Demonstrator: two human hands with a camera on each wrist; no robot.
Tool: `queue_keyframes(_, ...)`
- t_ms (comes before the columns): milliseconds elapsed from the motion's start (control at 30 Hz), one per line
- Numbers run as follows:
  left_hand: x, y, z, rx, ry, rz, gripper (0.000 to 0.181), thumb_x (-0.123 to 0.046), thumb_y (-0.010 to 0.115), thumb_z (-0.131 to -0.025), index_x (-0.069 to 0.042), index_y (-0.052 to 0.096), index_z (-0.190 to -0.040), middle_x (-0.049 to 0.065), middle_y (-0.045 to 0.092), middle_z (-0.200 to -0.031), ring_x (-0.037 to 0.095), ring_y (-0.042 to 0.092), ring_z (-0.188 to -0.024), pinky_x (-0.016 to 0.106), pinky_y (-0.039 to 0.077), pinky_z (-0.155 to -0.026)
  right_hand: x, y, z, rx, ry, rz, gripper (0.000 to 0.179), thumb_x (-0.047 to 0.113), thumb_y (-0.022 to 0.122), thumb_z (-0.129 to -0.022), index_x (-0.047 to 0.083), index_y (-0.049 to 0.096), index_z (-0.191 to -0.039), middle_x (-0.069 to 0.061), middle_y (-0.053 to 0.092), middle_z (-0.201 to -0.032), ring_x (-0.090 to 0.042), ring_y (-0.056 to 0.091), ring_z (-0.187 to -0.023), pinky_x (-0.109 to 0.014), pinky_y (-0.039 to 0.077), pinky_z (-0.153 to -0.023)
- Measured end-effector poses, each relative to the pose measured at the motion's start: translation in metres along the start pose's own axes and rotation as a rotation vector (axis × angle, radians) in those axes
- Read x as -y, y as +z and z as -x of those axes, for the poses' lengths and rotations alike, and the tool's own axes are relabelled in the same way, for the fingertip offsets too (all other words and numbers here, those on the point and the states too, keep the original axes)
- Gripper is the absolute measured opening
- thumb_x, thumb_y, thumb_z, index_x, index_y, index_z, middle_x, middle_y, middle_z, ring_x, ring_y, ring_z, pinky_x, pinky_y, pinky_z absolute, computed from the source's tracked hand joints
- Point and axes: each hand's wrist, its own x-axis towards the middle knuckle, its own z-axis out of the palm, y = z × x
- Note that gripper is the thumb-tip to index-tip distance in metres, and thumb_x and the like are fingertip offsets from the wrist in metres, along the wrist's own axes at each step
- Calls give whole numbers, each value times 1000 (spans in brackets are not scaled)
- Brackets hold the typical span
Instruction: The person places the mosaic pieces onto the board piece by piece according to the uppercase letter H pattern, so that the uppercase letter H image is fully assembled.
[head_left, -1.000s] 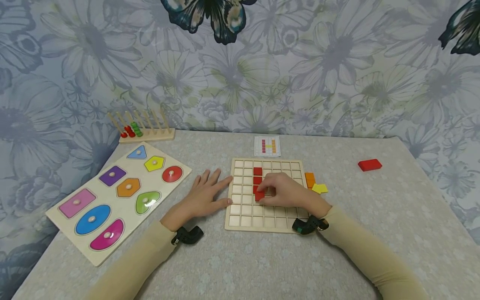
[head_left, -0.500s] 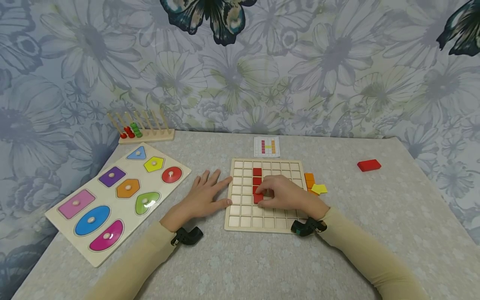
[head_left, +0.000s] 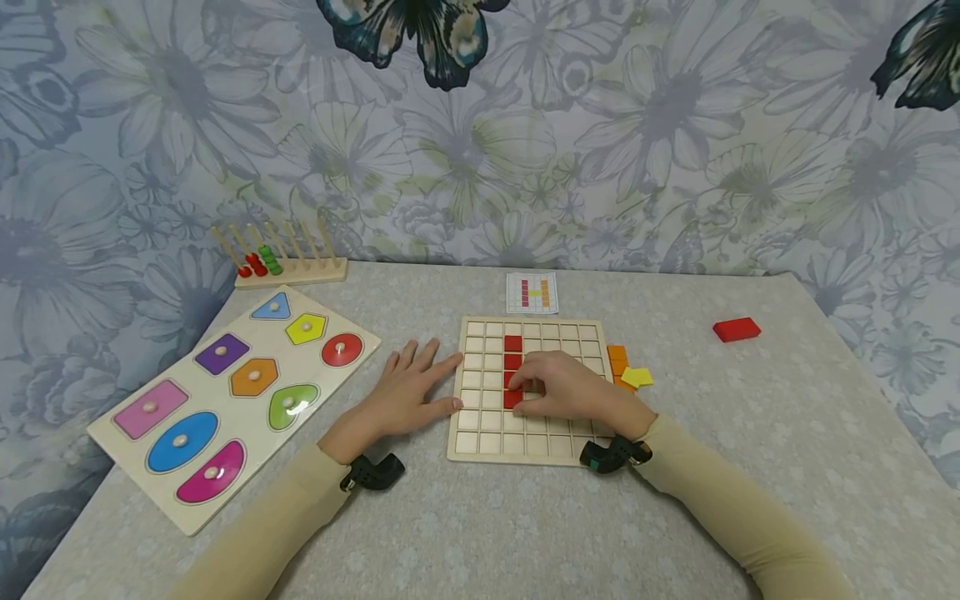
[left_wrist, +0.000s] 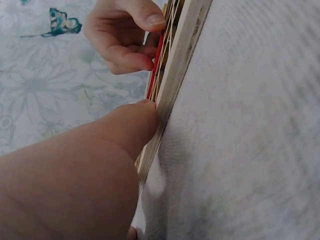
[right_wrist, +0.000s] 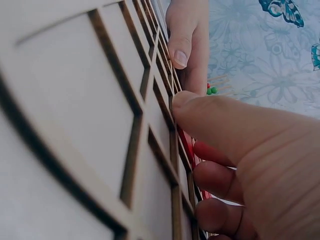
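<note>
- From the head camera: a square wooden grid board (head_left: 480,421) flat on the grey table (head_left: 525,533); a long red wooden block (head_left: 513,367) lying in the board's third column; right hand (head_left: 570,387) on the board, fingers curled and pinching the near end of the red block; left hand (head_left: 408,396) flat on the table, fingers straight, tips touching the board's left edge; orange and yellow blocks (head_left: 628,369) just beside the board's right edge; a small red block (head_left: 737,329) well apart to the right; a small pattern card (head_left: 532,292) behind the board; a wooden shape puzzle (head_left: 225,400) and a peg rack with beads (head_left: 288,265) to the left.
- From the left wrist: thumb pressed against the board's wooden edge (left_wrist: 175,75); curled right fingers (left_wrist: 125,55) on the thin red block (left_wrist: 155,65).
- From the right wrist: board squares (right_wrist: 100,125) very close; bent fingers (right_wrist: 220,180) on the red block (right_wrist: 187,145); a left fingertip (right_wrist: 180,55) at the far edge.
</note>
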Motion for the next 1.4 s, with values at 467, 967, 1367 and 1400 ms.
queue_keyframes(467,-1,-1,-2,-4,5,7,73,-50,61,-98,-22,36,-160,25,18,-169,55,6,-155,75,8,-120,1,-3,0,-2,28,-18,18,23,83,-86,13,78,-100,5,63,-84,-8,51,-72,-20,44,-66)
queue_keyframes(967,0,-2,-2,-5,7,11,74,-49,62,-98,-21,36,-160,26,18,-169,55,6,-155,75,8,-119,-2,-4,0,-1,38,-47,15,24,83,-87,15,76,-97,5,67,-88,-8,53,-74,-21,47,-69)
queue_keyframes(1367,2,2,0,-20,20,6,73,-48,62,-98,-20,37,-160,27,19,-168,56,8,-154,76,9,-118,-19,-35,43,-95,135,-51,13,20,80,-87,13,76,-98,7,65,-83,-5,52,-70,-23,47,-64)
queue_keyframes(1400,2,2,1,-23,23,8,72,-48,62,-98,-19,37,-160,27,20,-168,57,8,-154,76,10,-118,-22,-38,49,-108,149,-50,13,19,81,-87,13,76,-98,7,65,-83,-5,52,-70,-23,47,-64)
